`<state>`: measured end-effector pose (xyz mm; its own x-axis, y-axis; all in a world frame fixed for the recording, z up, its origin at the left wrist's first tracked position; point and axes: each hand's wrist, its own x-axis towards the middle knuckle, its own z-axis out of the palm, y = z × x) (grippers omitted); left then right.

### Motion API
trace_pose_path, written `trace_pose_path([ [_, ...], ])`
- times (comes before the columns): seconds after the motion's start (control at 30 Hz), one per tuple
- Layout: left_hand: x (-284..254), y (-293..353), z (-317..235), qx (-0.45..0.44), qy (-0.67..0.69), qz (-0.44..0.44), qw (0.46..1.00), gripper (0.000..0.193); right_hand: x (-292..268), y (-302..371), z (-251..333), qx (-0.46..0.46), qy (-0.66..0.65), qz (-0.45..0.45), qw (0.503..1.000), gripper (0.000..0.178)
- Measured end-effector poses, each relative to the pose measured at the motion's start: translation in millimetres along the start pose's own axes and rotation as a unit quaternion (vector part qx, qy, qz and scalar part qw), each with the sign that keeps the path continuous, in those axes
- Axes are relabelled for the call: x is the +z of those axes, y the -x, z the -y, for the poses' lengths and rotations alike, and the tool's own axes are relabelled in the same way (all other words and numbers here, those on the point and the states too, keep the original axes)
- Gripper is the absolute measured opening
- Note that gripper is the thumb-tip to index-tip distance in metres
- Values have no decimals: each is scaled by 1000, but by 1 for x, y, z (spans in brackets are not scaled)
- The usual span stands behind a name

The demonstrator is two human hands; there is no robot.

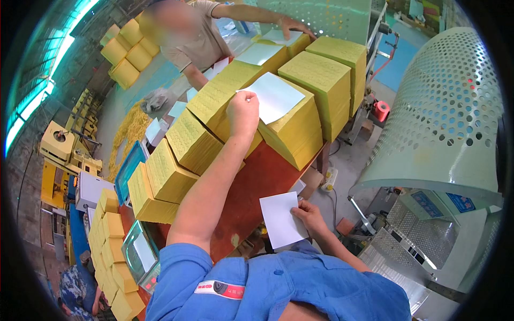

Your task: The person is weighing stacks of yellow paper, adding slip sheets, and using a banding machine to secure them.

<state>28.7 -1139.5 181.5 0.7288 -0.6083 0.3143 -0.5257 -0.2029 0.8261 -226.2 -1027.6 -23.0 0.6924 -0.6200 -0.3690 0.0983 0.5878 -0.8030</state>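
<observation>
My left hand (243, 113) reaches forward, its fingers pinched on the near-left corner of a white paper sheet (276, 97). That sheet lies mostly flat on top of a tall stack of yellow paper (293, 134). Close to my body, my right hand (310, 216) grips another white paper sheet (281, 218) by its right edge, thumb on top. Whether more than one sheet is in that hand, I cannot tell. More yellow stacks (184, 142) run in rows to the left and right of my left hand, on a red tabletop (251, 195).
Across the table, a co-worker (201, 35) has a hand (293, 27) at the far stacks. A perforated pale green metal cover (439, 117) stands at right. A digital scale (140, 251) sits near left, beside smaller yellow bundles (115, 251). Another person (77, 286) is at lower left.
</observation>
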Motion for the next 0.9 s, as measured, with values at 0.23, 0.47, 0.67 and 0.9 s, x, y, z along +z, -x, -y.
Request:
trace_pose_path([
  [0.23,-3,3,-5,46,-40,20,998,19,4,4,8,6,16,1,1000,12],
  [0.47,-8,8,-16,74,-96,39,992,21,-1,3,4,4,-6,4,1000,9],
  [0.67,-12,10,-13,83,-99,55,990,31,-9,0,0,-17,-34,17,999,5],
  [0.9,-11,13,-16,74,-93,86,989,37,-14,2,16,-26,-70,31,997,6],
])
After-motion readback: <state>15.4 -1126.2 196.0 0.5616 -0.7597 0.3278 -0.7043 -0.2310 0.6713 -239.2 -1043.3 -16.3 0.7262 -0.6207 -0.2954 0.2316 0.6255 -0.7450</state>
